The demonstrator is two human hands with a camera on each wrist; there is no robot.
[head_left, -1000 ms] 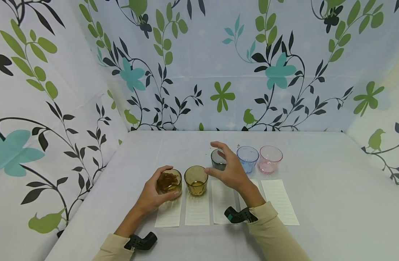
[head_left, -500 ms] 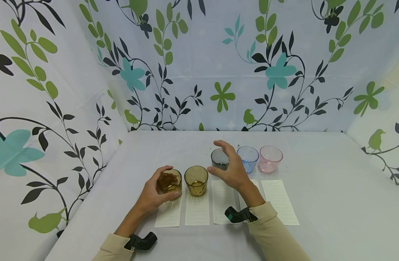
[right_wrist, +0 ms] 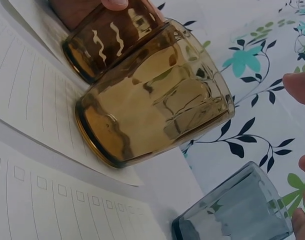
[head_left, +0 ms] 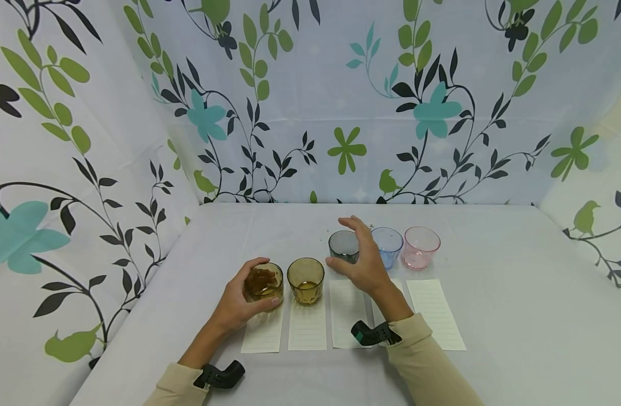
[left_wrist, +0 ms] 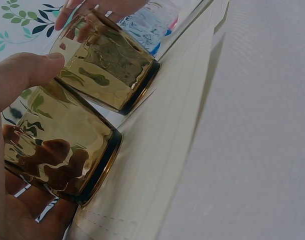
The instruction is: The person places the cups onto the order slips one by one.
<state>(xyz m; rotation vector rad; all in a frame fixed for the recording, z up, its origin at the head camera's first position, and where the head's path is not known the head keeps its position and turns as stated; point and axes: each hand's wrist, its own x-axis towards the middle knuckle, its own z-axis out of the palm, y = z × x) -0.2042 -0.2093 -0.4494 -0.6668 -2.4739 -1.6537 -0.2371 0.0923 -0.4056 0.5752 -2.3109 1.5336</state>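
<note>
My left hand (head_left: 235,299) grips an amber glass (head_left: 264,285), thumb on the near side and fingers round the far left side. This glass stands upright on a lined paper slip (head_left: 262,335). Close to its right, a second amber glass (head_left: 305,282) rests on another slip, with no hand on it. My right hand (head_left: 365,264) hovers just right of that glass, thumb and fingers spread apart, in front of a grey glass (head_left: 342,247). In the right wrist view, the grey glass (right_wrist: 237,210) sits near the fingertips; whether they touch it I cannot tell.
A blue glass (head_left: 390,249), partly behind my right hand, and a pink glass (head_left: 421,248) stand at the back right. More slips (head_left: 347,321) lie in a row on the white tabletop (head_left: 518,316). Patterned cloth (head_left: 310,169) hangs behind and at the sides.
My right hand has drifted slightly right and away from the second amber glass, uncovering more of the grey glass. My left hand and both amber glasses stay put.
</note>
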